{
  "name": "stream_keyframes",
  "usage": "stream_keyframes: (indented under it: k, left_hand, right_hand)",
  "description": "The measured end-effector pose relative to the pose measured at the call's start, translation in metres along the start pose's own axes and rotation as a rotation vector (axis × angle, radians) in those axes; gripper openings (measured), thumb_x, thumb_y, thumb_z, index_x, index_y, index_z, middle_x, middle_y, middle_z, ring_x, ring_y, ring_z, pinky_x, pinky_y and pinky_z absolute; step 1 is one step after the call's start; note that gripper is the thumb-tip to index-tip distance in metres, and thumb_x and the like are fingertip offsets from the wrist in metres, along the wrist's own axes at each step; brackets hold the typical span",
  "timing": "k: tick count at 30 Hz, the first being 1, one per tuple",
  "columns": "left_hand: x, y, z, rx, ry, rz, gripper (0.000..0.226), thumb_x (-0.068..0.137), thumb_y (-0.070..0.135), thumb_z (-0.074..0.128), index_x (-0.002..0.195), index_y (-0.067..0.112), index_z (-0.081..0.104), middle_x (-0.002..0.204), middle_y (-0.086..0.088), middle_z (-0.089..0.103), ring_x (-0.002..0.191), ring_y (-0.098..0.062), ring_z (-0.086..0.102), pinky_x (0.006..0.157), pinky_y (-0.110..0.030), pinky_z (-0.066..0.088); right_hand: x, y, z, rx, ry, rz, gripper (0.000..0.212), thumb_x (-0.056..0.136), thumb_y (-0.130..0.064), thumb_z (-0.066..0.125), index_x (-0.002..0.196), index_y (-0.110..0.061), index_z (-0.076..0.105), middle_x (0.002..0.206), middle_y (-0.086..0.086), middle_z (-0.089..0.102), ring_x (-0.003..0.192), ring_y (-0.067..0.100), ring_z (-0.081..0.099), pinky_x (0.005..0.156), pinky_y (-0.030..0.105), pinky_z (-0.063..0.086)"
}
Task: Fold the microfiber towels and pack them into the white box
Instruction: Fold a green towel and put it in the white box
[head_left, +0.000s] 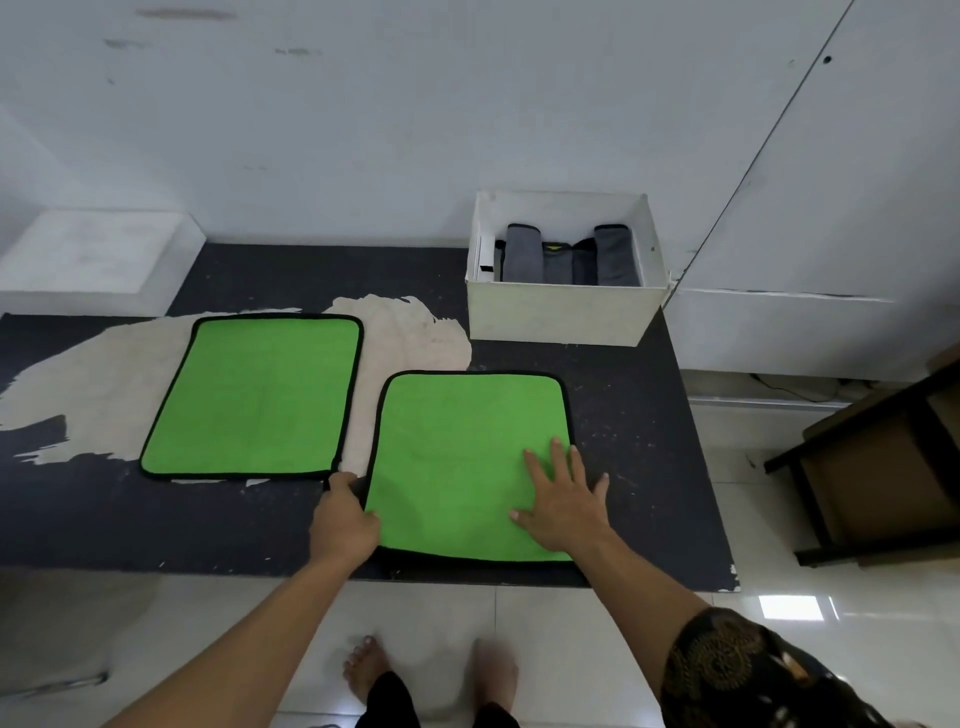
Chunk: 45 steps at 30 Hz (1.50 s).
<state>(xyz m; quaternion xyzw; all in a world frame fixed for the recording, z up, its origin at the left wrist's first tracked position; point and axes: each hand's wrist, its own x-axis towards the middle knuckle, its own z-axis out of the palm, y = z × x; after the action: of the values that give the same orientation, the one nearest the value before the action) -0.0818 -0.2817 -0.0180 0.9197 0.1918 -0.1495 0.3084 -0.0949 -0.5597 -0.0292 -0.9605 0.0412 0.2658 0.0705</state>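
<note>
White scuffed wall (363, 130), glossy pale floor tiles (571, 649) (window glare), brown wooden furniture (878, 467) at right.

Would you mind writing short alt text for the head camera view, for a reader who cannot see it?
A person's left hand grips the left edge of the nearer green towel while the right hand presses flat on it. A second green towel lies flat to its left on the dark table. Behind, the white box holds folded grey towels.

Just one head cam here, looking forward and steeply down over the near edge of the table (623, 415), pretty close in. It's taking in the whole top, the back wall (415, 130), and floor (571, 649) underneath.
</note>
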Motion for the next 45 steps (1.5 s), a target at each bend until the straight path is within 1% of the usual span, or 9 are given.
stream_keyframes:
  k: [4,8,11,13,16,20,27,33,45]
  left_hand:
    - [-0.009,-0.006,-0.001,0.200,0.009,0.171,0.059,0.083,0.009,0.069,0.134,0.013,0.040,0.117,-0.012,0.047,0.085,-0.026,0.055,0.074,-0.039,0.049]
    - [-0.017,-0.023,-0.001,0.532,0.076,0.480,0.075,0.075,0.020,0.078,0.142,0.015,0.044,0.135,-0.010,0.045,0.111,-0.027,0.050,0.088,-0.038,0.048]
    - [-0.022,-0.031,-0.001,0.624,0.056,0.676,0.066,0.075,0.035,0.077,0.135,0.024,0.054,0.142,-0.008,0.045,0.122,-0.028,0.048,0.095,-0.044,0.047]
    - [-0.026,-0.034,0.001,0.649,0.002,0.771,0.059,0.077,0.047,0.072,0.132,0.030,0.058,0.142,-0.005,0.046,0.126,-0.027,0.047,0.096,-0.046,0.047]
    - [-0.033,-0.037,0.007,0.656,-0.044,0.853,0.053,0.076,0.047,0.075,0.125,0.030,0.065,0.130,-0.006,0.056,0.118,-0.026,0.054,0.090,-0.044,0.051]
    - [-0.037,-0.034,0.010,0.596,0.016,0.914,0.051,0.066,0.024,0.088,0.114,0.022,0.072,0.094,-0.001,0.060,0.085,-0.020,0.059,0.065,-0.031,0.051]
    - [-0.027,-0.024,0.020,0.445,0.000,0.673,0.011,0.092,0.020,0.061,0.099,0.016,0.069,0.095,0.000,0.064,0.086,-0.022,0.052,0.072,-0.035,0.044]
    - [-0.016,-0.025,0.012,0.526,-0.068,0.594,0.016,0.093,0.025,0.059,0.107,0.024,0.065,0.106,0.005,0.061,0.096,-0.018,0.051,0.080,-0.033,0.042]
    - [-0.010,-0.033,-0.007,0.678,-0.087,0.515,0.023,0.091,0.021,0.058,0.110,0.034,0.062,0.109,0.012,0.056,0.104,-0.012,0.050,0.082,-0.029,0.034]
  right_hand:
    - [-0.003,0.004,0.004,0.021,0.008,0.036,0.096,0.088,-0.072,0.042,0.152,-0.033,-0.018,0.158,0.006,-0.031,0.146,0.031,-0.024,0.111,0.071,0.002]
    - [-0.005,0.003,0.000,-0.010,-0.003,0.038,0.097,0.088,-0.071,0.044,0.154,-0.029,-0.014,0.160,0.010,-0.026,0.147,0.033,-0.020,0.112,0.069,0.000]
    - [-0.013,-0.002,-0.001,0.045,0.166,0.059,0.084,0.087,-0.058,0.058,0.152,-0.019,0.020,0.158,0.015,0.015,0.147,0.034,0.012,0.115,0.060,0.012]
    - [-0.024,-0.004,0.006,0.082,0.367,-0.027,0.058,0.087,-0.047,0.065,0.135,-0.019,0.047,0.131,0.006,0.047,0.124,0.024,0.044,0.108,0.045,0.036]
    - [-0.043,-0.005,0.029,0.105,0.380,-0.156,0.038,0.087,-0.044,0.065,0.119,-0.024,0.059,0.111,-0.005,0.053,0.104,0.015,0.049,0.093,0.032,0.043]
    - [-0.050,-0.002,0.041,0.135,0.324,-0.162,0.046,0.083,-0.057,0.061,0.118,-0.028,0.056,0.113,-0.006,0.046,0.106,0.016,0.044,0.092,0.031,0.039]
    - [-0.053,0.001,0.035,0.092,0.225,-0.169,0.070,0.069,-0.069,0.067,0.121,-0.027,0.047,0.116,-0.003,0.042,0.108,0.020,0.040,0.095,0.036,0.039]
    - [-0.054,-0.004,0.032,0.088,0.255,-0.125,0.036,0.085,-0.021,0.058,0.120,-0.024,0.051,0.118,0.003,0.048,0.107,0.024,0.043,0.089,0.036,0.039]
    - [-0.059,-0.004,0.029,0.018,0.269,-0.012,0.041,0.081,-0.014,0.059,0.120,-0.024,0.055,0.117,0.003,0.051,0.109,0.024,0.043,0.091,0.038,0.037]
